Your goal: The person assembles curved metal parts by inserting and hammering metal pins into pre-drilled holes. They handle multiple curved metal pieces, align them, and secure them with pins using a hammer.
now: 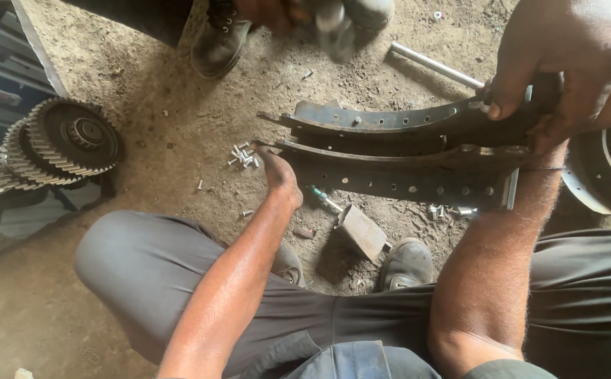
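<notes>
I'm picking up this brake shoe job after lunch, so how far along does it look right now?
Done: several holes along the lower brake shoe face already seem to hold rivets, though not clearly. In hand: the left hand reaches to the loose rivets on the dirt, while the right hand steadies the upper brake shoe. Left: many rivets lie unused, and a hammer waits beside the person's boot.

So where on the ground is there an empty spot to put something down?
Bare dirt lies between the stacked gears and the left hand, and also at lower left beside the bent knee. It is crowded around the brake shoe: loose rivets by the left hand, a hammer between the shoes, more rivets under the right hand.
</notes>
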